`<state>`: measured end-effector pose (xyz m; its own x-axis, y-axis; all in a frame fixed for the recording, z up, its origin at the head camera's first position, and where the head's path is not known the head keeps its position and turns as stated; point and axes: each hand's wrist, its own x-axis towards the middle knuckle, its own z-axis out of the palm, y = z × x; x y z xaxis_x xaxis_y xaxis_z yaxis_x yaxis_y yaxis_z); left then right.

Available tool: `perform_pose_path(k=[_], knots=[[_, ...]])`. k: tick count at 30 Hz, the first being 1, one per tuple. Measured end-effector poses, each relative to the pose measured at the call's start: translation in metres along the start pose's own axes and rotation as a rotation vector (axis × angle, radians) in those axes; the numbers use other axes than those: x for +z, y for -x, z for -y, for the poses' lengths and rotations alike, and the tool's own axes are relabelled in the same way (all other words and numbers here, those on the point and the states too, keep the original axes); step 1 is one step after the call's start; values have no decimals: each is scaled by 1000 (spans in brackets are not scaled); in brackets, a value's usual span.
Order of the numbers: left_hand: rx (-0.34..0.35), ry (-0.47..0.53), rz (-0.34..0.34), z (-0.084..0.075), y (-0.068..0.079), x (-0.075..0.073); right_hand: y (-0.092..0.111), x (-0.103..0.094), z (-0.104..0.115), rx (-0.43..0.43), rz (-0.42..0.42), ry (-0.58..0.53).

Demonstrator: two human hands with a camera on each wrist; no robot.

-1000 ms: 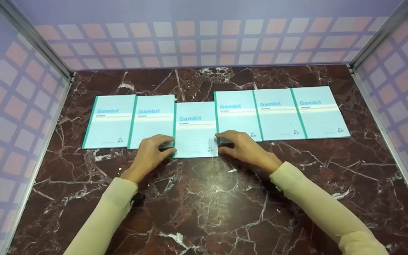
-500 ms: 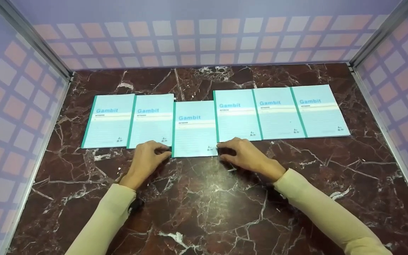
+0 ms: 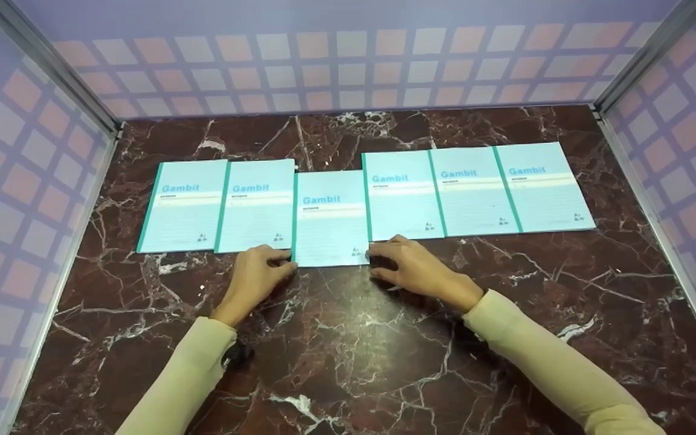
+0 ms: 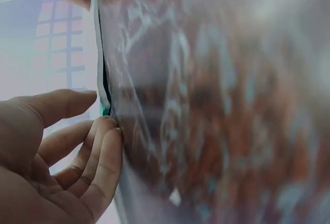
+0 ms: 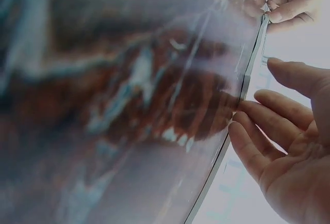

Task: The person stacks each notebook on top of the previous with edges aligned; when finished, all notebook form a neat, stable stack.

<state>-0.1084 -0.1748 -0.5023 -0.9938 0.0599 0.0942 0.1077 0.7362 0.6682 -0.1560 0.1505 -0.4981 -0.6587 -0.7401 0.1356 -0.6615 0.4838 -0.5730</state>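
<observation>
The notebook [image 3: 331, 226] lies flat on the surface [image 3: 336, 338], directly between the hands, long axis running near to far, its near edge nearer than those of its left neighbour [image 3: 257, 208] and right neighbour [image 3: 401, 196]. The left hand [image 3: 255, 278] touches the near end of its spine; the right hand [image 3: 417, 269] meets the opposite edge, equally close. Thumbs and fingers stand parted, neither hand wrapped round it.
</observation>
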Motion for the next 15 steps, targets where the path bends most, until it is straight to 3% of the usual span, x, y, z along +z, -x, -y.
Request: perform_pose_path(k=[6,12,15], knots=[[-132,170,-6,1,3,0,0,1,-1,-20,-11,10],[-320,562,-42,-6,4,1,0,0,-2,2,-24,-20],[-346,720,-75,-7,2,2,0,1,-2,30,-39,-37]])
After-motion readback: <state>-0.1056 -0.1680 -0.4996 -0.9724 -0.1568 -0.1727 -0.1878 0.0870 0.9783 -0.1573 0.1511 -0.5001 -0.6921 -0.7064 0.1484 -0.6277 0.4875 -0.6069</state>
